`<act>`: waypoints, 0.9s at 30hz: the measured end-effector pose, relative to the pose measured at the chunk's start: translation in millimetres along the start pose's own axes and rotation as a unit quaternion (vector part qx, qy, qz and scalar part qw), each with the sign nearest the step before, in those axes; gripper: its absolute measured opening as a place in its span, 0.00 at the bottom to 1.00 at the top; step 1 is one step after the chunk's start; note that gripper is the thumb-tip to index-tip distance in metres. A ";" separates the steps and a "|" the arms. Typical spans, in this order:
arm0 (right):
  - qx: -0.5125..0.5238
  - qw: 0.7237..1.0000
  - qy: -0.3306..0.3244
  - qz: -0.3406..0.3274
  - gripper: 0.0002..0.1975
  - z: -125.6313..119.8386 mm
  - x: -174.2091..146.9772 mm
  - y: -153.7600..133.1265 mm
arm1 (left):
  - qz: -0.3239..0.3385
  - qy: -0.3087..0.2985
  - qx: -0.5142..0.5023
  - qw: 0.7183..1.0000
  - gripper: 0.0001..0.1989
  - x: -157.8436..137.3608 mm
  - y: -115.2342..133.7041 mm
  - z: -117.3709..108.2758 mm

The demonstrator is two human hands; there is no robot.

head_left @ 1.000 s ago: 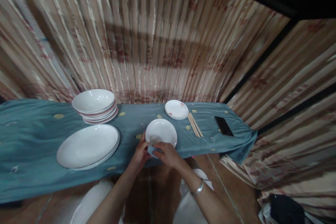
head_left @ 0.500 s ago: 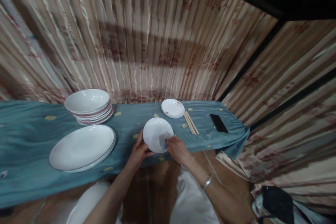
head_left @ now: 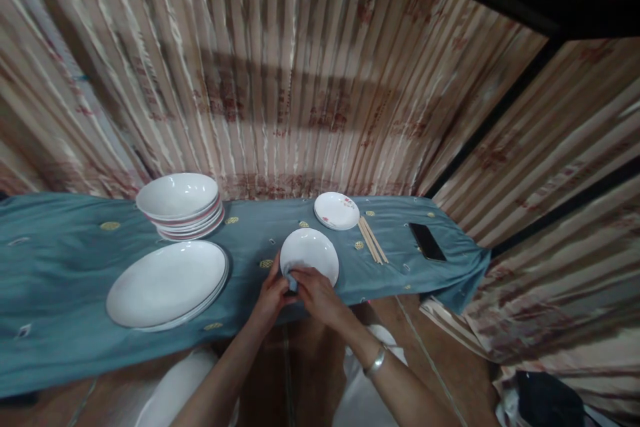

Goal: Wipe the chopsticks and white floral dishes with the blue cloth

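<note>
A small round white plate (head_left: 314,248) is tilted toward me over the front part of the cloth-covered table. My left hand (head_left: 271,293) grips its left rim, thumb at the edge and fingers beneath. In my right hand (head_left: 316,293) a bluish-grey cloth (head_left: 291,278) is pinched, pressed against the lower left of the plate's face. Behind it lies a small stack of white plates with red flowers (head_left: 337,211), and beside that several wooden chopsticks (head_left: 373,240).
On the left, oval white platters (head_left: 167,285) are stacked near a pile of bowls (head_left: 179,197). A black phone (head_left: 427,241) lies at the right end of the teal tablecloth (head_left: 55,267). A pleated curtain (head_left: 280,80) hangs behind the table.
My right hand has moved the cloth from the plate's right edge across to its lower left, close to my left hand. The whole view has shifted slightly.
</note>
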State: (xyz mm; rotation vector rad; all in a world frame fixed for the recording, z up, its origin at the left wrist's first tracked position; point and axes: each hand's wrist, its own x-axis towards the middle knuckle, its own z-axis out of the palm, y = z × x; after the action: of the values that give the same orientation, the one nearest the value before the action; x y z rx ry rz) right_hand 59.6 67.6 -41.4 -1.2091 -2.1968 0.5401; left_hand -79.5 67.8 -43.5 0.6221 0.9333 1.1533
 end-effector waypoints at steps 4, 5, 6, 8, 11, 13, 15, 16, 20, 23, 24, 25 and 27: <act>-0.029 0.999 0.032 -0.026 0.21 6.4 28.7 8.1 | -0.007 -0.004 0.010 1.000 0.48 3.5 -2.6 -1.7; -0.041 0.998 0.038 -0.026 0.21 6.7 35.4 11.8 | -0.005 -0.004 0.014 1.000 0.48 4.2 -3.2 -2.3; -0.053 0.997 0.044 -0.023 0.20 6.3 41.6 16.2 | -0.002 -0.006 0.019 1.000 0.48 4.7 -3.9 -2.9; -0.077 0.996 0.055 -0.008 0.20 3.9 51.5 27.0 | 0.007 -0.012 0.027 1.000 0.48 5.2 -5.1 -4.6; -0.107 0.992 0.062 0.015 0.21 -3.1 57.6 45.8 | 0.015 -0.014 0.034 0.999 0.47 4.5 -5.8 -6.2; -0.130 0.990 0.060 0.021 0.21 -8.4 54.6 57.6 | 0.016 -0.012 0.032 0.999 0.46 4.0 -5.5 -6.2; -0.154 0.986 0.051 0.025 0.20 -13.0 46.3 67.0 | 0.017 -0.008 0.029 0.999 0.46 4.4 -5.2 -5.6; -0.167 0.985 0.045 0.029 0.19 -14.8 40.6 70.6 | 0.015 -0.003 0.032 0.999 0.46 5.2 -5.5 -5.3; -0.202 0.977 0.030 0.064 0.19 -17.6 11.7 77.6 | 0.007 0.021 0.040 0.999 0.47 9.5 -8.6 -4.8; -0.200 0.977 0.021 0.074 0.20 -16.2 -10.1 75.1 | 0.012 0.014 0.030 0.999 0.47 9.7 -9.2 -4.5; -0.196 0.978 0.019 0.072 0.20 -15.6 -16.5 72.7 | 0.012 0.012 0.028 0.999 0.47 9.0 -8.6 -4.2; -0.191 0.979 0.018 0.069 0.20 -14.9 -22.2 69.3 | 0.011 0.013 0.026 1.000 0.47 8.0 -7.6 -3.7; -0.183 0.981 0.016 0.065 0.20 -14.1 -31.3 59.9 | 0.008 0.017 0.022 1.000 0.47 5.9 -5.5 -2.6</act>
State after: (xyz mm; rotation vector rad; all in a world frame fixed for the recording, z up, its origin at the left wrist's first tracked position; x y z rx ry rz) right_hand 119.8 72.4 -74.9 -1.5466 -2.2629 0.1655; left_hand -78.4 71.5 -50.9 0.6480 0.9861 1.1622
